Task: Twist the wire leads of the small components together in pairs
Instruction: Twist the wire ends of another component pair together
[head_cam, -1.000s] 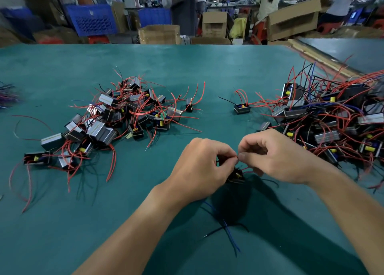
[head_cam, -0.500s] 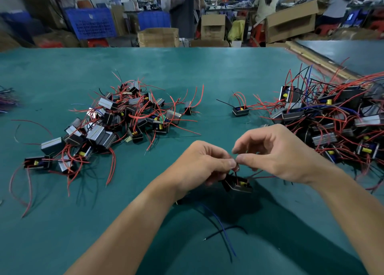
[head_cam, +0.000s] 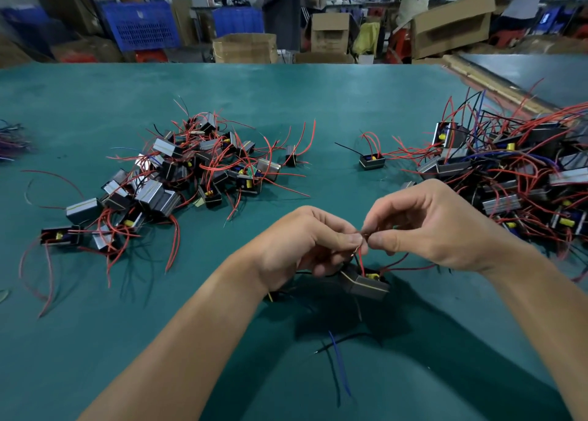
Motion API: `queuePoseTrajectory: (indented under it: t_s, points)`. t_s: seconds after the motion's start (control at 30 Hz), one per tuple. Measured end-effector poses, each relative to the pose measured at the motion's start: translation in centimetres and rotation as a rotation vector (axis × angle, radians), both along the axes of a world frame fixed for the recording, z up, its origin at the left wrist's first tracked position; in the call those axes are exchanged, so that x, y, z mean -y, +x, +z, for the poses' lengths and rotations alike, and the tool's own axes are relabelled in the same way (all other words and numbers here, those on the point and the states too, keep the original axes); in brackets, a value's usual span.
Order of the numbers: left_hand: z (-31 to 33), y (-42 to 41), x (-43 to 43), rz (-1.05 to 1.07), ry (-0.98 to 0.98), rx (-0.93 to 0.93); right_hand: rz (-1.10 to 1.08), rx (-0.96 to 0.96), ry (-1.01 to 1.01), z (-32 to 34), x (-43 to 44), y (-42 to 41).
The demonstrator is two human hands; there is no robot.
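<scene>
Nearest, a blue lead (head_cam: 339, 365) trails over the green table (head_cam: 95, 341). Just beyond it the component (head_cam: 366, 285) hangs tilted under the hands, lower and more exposed than a second ago. The left hand (head_cam: 305, 242) and right hand (head_cam: 436, 226) each pinch its red leads (head_cam: 361, 258), fingertips meeting. Farther off, the left pile (head_cam: 178, 172) and right pile (head_cam: 509, 172) lie unchanged.

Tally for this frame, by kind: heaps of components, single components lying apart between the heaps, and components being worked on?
Heaps of components: 2
Single components between the heaps: 2
Component with leads pinched by left hand and right hand: 1
Total: 5
</scene>
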State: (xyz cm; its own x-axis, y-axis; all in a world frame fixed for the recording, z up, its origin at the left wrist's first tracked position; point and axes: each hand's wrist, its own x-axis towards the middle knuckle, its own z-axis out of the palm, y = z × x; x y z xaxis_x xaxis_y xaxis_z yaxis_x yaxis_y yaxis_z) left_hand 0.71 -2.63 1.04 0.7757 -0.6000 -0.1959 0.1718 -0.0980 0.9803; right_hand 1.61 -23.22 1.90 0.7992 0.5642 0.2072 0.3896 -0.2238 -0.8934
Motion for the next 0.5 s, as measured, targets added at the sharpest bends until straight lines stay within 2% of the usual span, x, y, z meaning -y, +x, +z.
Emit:
queuePoseTrajectory:
  t_s: [0.3, 0.5]
  points:
    - [-0.24, 0.18, -0.18, -0.077, -0.010, -0.050, 0.062, -0.050, 0.046, 0.30, -0.18, -0.12]
    - [0.10, -0.16, -0.26, -0.068, 0.028, 0.026, 0.037, -0.049, 0.008, 0.40, -0.11, -0.17]
